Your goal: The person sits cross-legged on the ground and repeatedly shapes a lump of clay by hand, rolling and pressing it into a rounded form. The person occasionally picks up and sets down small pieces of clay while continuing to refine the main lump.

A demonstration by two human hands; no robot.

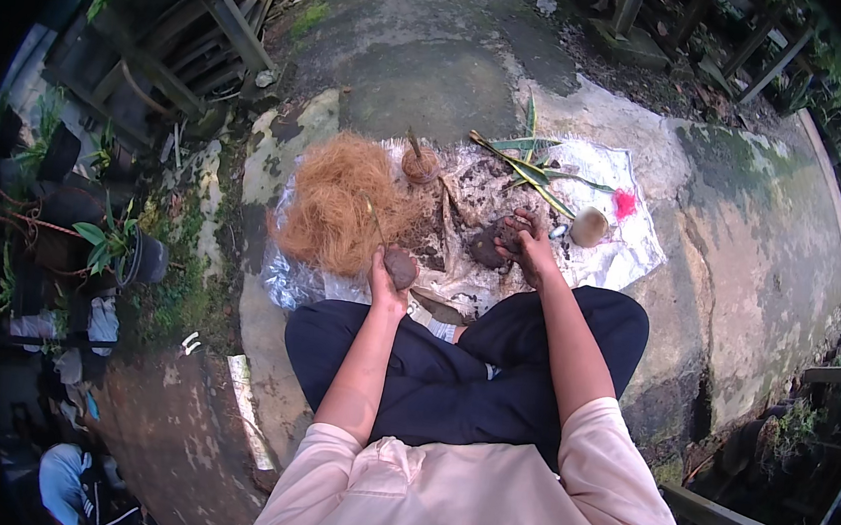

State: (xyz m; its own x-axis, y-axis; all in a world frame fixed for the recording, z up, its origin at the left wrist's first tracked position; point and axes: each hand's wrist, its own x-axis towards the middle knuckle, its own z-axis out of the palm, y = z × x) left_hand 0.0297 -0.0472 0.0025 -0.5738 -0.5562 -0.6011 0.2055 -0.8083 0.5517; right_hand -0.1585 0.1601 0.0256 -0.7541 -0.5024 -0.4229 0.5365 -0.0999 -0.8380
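Note:
My left hand (381, 287) is closed around a ball of dark soil (401, 268), held low over the sheet. A thin stem (375, 219) stands up from that ball. Fingers curled, my right hand (535, 253) grips some dark, wet soil (511, 234) beside a larger soil lump (486, 248) on the sheet. Left of centre lies a loose heap of brown fibre (340, 206). Behind it sits a round, brown ball (420, 166) with a short stem. Long green leaves with yellow edges (519, 161) are strewn at the back.
A silvery sheet (634, 249) covers the ground before my crossed legs. On its right are a pale round container (590, 227) and a tangle of pink string (625, 203). Potted plants (146, 259) and wooden frames (226, 31) line the left side.

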